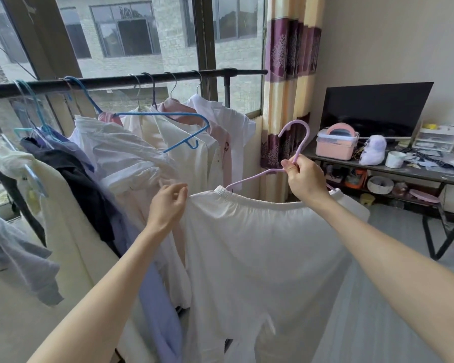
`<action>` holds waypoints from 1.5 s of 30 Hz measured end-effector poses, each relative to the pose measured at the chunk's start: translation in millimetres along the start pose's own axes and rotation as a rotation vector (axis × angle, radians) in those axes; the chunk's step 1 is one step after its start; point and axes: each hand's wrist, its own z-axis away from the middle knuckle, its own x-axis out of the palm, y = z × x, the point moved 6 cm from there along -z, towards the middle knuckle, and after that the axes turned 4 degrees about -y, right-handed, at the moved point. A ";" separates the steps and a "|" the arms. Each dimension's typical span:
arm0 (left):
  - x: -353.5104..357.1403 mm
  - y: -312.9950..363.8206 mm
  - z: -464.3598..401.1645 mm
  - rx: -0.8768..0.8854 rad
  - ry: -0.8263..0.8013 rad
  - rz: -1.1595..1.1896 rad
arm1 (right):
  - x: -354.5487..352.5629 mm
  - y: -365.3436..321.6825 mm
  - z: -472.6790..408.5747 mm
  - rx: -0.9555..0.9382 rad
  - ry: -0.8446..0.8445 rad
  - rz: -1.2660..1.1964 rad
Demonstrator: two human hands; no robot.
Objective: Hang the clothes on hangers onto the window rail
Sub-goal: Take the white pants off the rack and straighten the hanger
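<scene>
From the head camera, the right hand (pixel 303 178) pinches the neck of a lilac hanger (pixel 295 142), fingers curled round it just below the hook. A white elastic-waisted garment (pixel 260 244) hangs from it, held below and in front of the black window rail (pixel 116 81). The left hand (pixel 168 203) pinches the garment's waistband edge. On the desk, a pink lidded storage box (pixel 336 145) and a white drawer organiser (pixel 437 137); contents unclear, no legible writing.

The right hand (pixel 303 176) grips the lilac hanger (pixel 295 142) carrying white trousers (pixel 260 244); the left hand (pixel 168 203) pinches their waistband below the black rail (pixel 116 81).
</scene>
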 end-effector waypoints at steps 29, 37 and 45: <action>35.2 26.3 5.9 0.206 -0.128 -0.229 | 22.0 -9.8 9.0 -0.125 -0.350 -0.050; 8.2 -22.3 17.0 0.063 -0.386 -0.365 | 79.2 -55.1 57.4 -0.256 -0.850 -0.021; -87.7 -25.3 50.1 0.028 -0.221 -0.385 | 125.0 -137.0 117.3 -0.448 -1.194 0.129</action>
